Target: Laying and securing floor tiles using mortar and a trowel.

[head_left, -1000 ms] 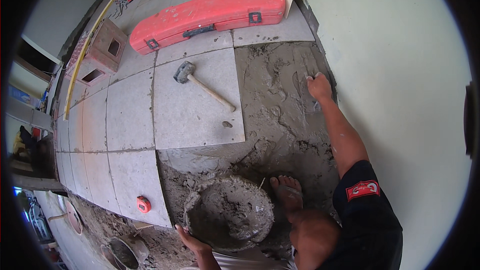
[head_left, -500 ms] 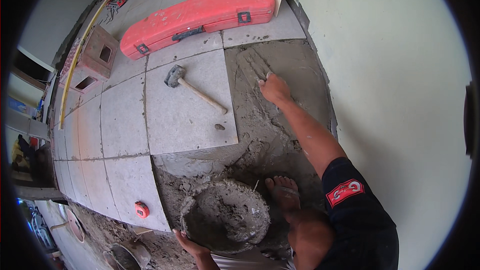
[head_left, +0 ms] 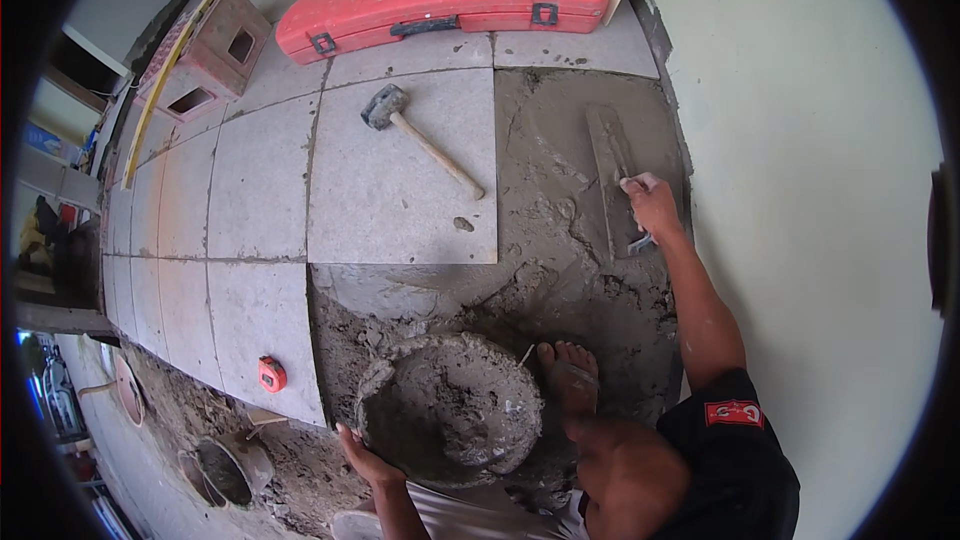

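Observation:
My right hand (head_left: 652, 206) is closed round the handle of a long flat plastering trowel (head_left: 603, 155). The trowel's narrow blade lies on wet grey mortar (head_left: 550, 130) beside the wall. At the lower middle, my left hand (head_left: 368, 458) holds the left edge of a round mortar tub (head_left: 375, 395). The tub is crusted with mortar, and some more lies inside it. A rubber mallet (head_left: 437, 153) with a wooden handle rests on the large grey tile (head_left: 400, 225) left of the mortar bed.
A long red case (head_left: 440, 0) lies across the tiles at the back. Left of it stand a reddish hollow block (head_left: 215, 55) and a yellow straightedge (head_left: 165, 90). A red tape measure (head_left: 271, 374) sits on a near tile. The pale wall (head_left: 800, 140) bounds the right side.
My right hand has swung the trowel rightward and toward me, nearer the wall; its blade now shows plainly. My left hand stays at the tub. The view has shifted slightly.

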{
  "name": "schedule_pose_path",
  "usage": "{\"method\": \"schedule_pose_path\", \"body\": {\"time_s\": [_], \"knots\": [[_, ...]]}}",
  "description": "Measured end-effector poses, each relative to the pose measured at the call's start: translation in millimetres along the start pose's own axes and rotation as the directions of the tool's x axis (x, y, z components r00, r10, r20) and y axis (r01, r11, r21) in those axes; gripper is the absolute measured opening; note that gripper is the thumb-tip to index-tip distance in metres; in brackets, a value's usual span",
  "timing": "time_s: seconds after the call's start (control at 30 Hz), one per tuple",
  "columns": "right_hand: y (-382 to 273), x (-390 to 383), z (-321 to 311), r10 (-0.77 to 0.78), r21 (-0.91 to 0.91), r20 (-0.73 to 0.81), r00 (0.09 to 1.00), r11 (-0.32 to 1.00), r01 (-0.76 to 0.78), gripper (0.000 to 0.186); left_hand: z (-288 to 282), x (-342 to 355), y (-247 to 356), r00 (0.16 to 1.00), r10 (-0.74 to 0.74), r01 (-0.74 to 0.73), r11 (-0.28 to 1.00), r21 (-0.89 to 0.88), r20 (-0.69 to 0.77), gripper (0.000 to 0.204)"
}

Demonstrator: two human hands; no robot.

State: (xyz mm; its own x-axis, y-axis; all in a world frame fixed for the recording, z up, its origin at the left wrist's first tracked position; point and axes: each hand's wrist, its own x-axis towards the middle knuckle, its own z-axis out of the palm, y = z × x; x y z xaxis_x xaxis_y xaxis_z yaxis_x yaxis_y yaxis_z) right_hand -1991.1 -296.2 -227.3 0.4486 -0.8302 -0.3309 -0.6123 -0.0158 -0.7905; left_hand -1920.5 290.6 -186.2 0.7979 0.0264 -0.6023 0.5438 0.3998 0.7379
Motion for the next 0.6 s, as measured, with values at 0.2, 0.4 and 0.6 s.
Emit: {"method": "schedule_pose_path", "body": {"time_s": [0.2, 0.4, 0.6], "knots": [[-21.5, -87.6, 18.3, -0.097, 0.188, 0.181, 0.979, 0.980, 0.063, 0.034, 9.6, -1.0, -6.9, 1.000, 0.010, -0.010, 1.000, -0.005, 0.010, 0.065], [-41.6, -114.3, 76.2, -0.204, 0.024, 0.655, 0.728, 0.968, 0.250, 0.042, -4.0, 4.6, -12.1, 0.995, 0.067, -0.066, 0.998, 0.008, -0.068, 0.055], [-31.6, -121.8, 121.1, -0.246, 0.015, 0.639, 0.729, 0.951, 0.309, 0.044, 4.2, 2.5, -10.1, 0.998, 0.059, -0.059, 0.998, -0.002, -0.025, 0.053]]}}
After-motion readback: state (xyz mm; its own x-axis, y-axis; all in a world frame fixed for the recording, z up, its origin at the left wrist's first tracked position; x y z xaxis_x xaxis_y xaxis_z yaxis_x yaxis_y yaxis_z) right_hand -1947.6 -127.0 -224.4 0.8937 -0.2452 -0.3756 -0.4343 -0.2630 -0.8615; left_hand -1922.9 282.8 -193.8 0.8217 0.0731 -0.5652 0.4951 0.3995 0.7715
